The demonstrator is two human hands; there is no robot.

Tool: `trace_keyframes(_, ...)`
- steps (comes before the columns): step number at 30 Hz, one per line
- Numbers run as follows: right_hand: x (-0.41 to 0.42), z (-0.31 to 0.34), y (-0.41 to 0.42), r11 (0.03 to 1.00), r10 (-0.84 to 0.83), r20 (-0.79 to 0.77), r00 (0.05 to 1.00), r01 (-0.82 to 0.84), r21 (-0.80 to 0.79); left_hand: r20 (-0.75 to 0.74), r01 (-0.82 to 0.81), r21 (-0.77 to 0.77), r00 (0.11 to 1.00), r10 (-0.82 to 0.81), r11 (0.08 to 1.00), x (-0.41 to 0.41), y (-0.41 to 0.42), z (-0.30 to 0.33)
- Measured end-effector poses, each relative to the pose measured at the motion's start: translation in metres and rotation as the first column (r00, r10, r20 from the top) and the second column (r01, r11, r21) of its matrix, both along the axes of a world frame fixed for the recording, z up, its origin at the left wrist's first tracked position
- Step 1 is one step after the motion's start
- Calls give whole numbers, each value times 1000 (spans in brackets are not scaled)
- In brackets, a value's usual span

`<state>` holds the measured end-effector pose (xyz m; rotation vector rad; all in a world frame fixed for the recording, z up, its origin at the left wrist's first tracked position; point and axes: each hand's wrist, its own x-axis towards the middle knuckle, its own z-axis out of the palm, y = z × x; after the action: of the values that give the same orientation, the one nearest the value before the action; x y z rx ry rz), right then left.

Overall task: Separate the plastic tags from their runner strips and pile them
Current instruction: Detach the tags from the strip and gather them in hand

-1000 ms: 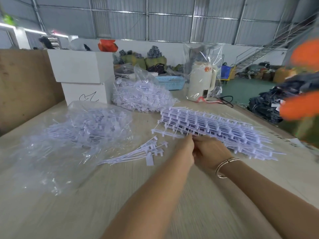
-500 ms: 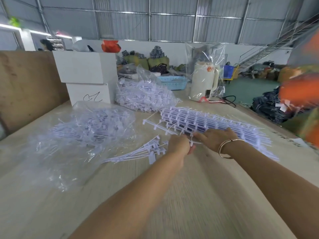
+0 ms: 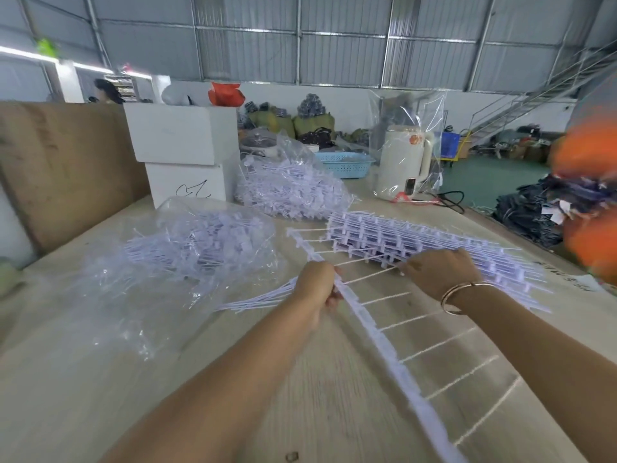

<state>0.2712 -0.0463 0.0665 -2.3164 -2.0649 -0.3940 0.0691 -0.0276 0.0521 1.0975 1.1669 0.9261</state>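
The runner strip (image 3: 384, 342) lies slanted over the wooden table (image 3: 100, 379), its thin tags sticking out toward the stack of strips (image 3: 434, 242). It looks light, springy and easy to snap, so holding the spine seems best. The left hand (image 3: 317, 289) grips this spine; the right hand (image 3: 437, 272) pinches one tag. Loose tags (image 3: 253, 299) lie just beside.

The runner strip (image 3: 377, 342) is pale lilac-white with cream-white side prongs, and the stacked strips (image 3: 434, 242) at one o'clock are the same lilac with darker violet shadows. The table (image 3: 100, 379) is beige with fine wood grain. At eleven o'clock stand white boxes (image 3: 182, 135), one bearing a black scribble; a light blue basket (image 3: 344, 163) has a lattice pattern.
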Motion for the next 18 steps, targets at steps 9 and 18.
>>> trace_keyframes(9, -41, 4, 3, 901, 267, -568, 779, 8, 434, -613, 236, 302, 790, -1, 924, -72, 14, 18)
trace_keyframes(18, -85, -15, 8, 971, 239, -848, 474, -140, 195, -752, 591, 151, 589, -296, 793, -96, 5, 17)
